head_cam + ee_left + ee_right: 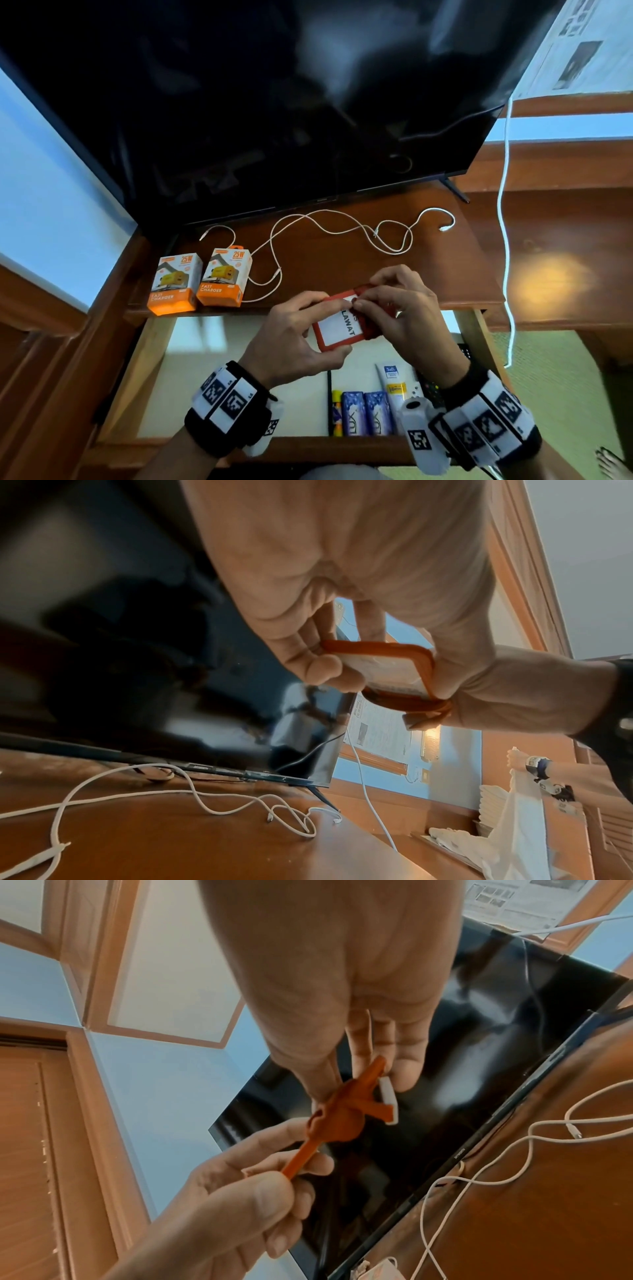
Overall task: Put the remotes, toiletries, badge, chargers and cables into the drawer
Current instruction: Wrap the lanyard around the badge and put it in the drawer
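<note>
Over the open drawer (150, 346), just in front of the bench's (342, 263) front edge, both hands hold the badge (337, 330) in the air. The left hand (294, 339) is the steadying grip: thumb and fingers curl round the orange frame at its near end, probably so the card stays flat while the other hand works. The right hand (404, 308) pinches at the far end, fingertips closed on the strap folded there; I judge it is tucking the strap against the holder so that it goes into the drawer as one compact piece. The toiletries (368, 407) lie in a row at the drawer's front right part, and a dark remote (430, 387) shows beside them, partly hidden by the right wrist. On the bench the two charger boxes (200, 279) stand at the front left corner, touching each other, and the white cable (329, 226) sprawls in loops along the back edge below the television (274, 102); these look not yet put away. The head view alone shows the drawer and its contents. The left wrist view gives the badge's underside and the strap wrapped round its far end under the right fingers. The right wrist view shows the badge edge-on with a white clip at its end, which the head view hides beneath the fingers.
</note>
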